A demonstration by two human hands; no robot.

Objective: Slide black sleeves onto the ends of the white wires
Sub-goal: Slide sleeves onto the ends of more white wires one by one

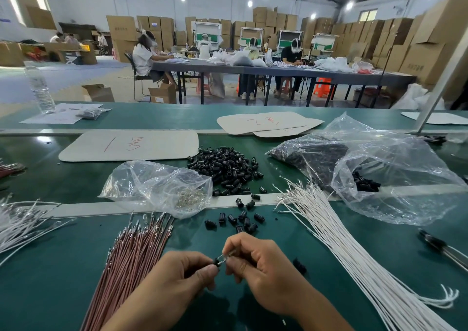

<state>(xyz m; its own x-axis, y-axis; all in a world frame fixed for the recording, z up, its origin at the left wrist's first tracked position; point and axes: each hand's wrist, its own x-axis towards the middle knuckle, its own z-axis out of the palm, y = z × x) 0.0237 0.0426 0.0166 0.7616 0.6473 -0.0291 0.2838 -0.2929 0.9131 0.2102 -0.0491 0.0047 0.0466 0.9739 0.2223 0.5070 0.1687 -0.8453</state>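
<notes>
White wires [354, 252] lie in a thick bundle on the right side of the green table [50, 280], running from far to near. Their far ends look bare, without sleeves. In the middle, farther from me, is a big heap of black sleeves [225, 168], and some loose sleeves [240, 220] lie nearer. My left hand [177, 275] pinches one black sleeve [216, 261] between thumb and finger. My right hand [260, 265] pinches a thin end with a shiny metal tip [226, 256], which touches the mouth of the sleeve. My fingers hide the wire behind it. I judge this piece is only now going in, and almost the whole bundle is left to do.
</notes>
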